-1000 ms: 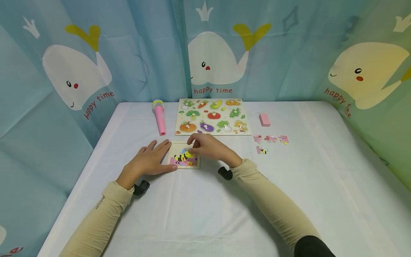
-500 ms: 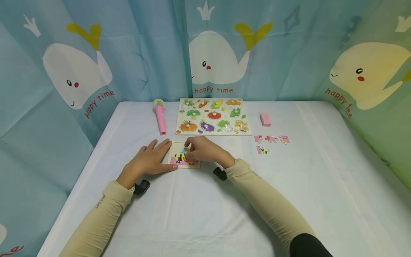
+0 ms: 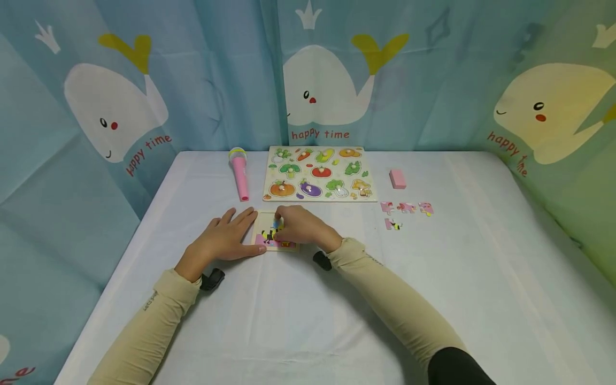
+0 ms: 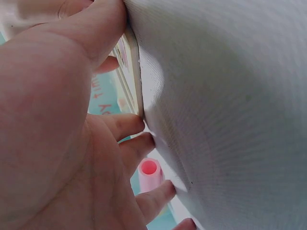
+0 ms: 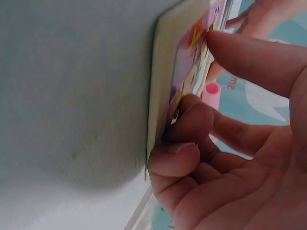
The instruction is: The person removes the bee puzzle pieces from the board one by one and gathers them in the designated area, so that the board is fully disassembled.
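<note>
A small jigsaw puzzle in a pale wooden tray (image 3: 263,217) lies on the table, with bee pictures on a pink ground. My left hand (image 3: 218,241) rests at its left side, fingers spread and thumb on the near left corner. Over the tray's right part is my right hand (image 3: 304,227). In the right wrist view its thumb and index fingertip straddle a puzzle piece (image 5: 192,75), pinching at the picture surface, with the other fingers curled at the tray's edge. Most of the tray's right side is hidden under this hand. Several loose puzzle pieces (image 3: 406,208) lie to the right.
Behind the tray lies a vegetable knob puzzle board (image 3: 300,176). A pink toy microphone (image 3: 240,179) is to its left, and a pink block (image 3: 397,179) to its right. Whale-print curtains (image 3: 231,80) border the white-covered table (image 3: 269,315).
My right hand has moved slightly left and lower over the small puzzle, its thumb and index finger now down at the pictures. The left hand and the loose pieces stay put.
</note>
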`<state>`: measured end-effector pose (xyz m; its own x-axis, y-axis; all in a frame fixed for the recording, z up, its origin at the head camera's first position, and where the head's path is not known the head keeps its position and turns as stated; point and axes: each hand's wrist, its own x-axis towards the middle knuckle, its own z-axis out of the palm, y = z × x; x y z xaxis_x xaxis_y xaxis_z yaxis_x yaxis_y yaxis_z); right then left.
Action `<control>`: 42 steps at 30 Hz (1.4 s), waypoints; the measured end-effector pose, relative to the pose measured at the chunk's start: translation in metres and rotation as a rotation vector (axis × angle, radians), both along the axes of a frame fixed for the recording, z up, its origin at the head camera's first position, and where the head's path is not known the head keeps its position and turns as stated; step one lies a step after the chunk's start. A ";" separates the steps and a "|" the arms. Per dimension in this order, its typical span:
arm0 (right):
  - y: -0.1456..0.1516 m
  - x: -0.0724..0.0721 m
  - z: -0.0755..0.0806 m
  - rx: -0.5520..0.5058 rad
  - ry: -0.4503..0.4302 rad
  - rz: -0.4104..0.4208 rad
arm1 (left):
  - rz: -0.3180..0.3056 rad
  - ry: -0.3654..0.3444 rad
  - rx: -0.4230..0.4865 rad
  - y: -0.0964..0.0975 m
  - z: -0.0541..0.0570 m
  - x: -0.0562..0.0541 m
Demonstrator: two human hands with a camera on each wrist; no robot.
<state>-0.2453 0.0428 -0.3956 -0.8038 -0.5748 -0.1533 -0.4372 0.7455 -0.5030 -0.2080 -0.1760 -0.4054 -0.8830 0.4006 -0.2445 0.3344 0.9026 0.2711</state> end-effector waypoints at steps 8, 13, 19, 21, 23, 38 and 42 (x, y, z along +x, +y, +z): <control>-0.003 0.002 0.000 0.017 0.015 -0.012 | -0.001 0.005 -0.009 0.000 0.001 0.001; -0.004 0.002 -0.002 0.028 0.028 -0.017 | 0.006 0.005 -0.015 0.000 -0.002 0.000; -0.002 0.007 -0.002 -0.012 0.043 -0.034 | -0.001 0.007 -0.013 0.001 -0.001 0.001; -0.001 0.008 -0.001 -0.033 0.045 -0.032 | -0.003 0.006 -0.013 0.001 -0.001 0.001; 0.001 0.009 -0.001 -0.056 0.045 -0.024 | -0.007 0.006 -0.014 0.001 0.000 0.001; 0.013 0.009 -0.004 -0.294 0.088 0.006 | 0.008 0.009 -0.029 0.003 0.001 0.001; 0.015 0.009 -0.006 -0.357 0.104 -0.020 | 0.006 0.008 -0.031 0.003 0.002 0.001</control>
<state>-0.2361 0.0579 -0.4019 -0.8162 -0.5614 0.1368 -0.4867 0.5404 -0.6863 -0.2066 -0.1729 -0.4032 -0.8874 0.3875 -0.2495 0.3310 0.9126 0.2401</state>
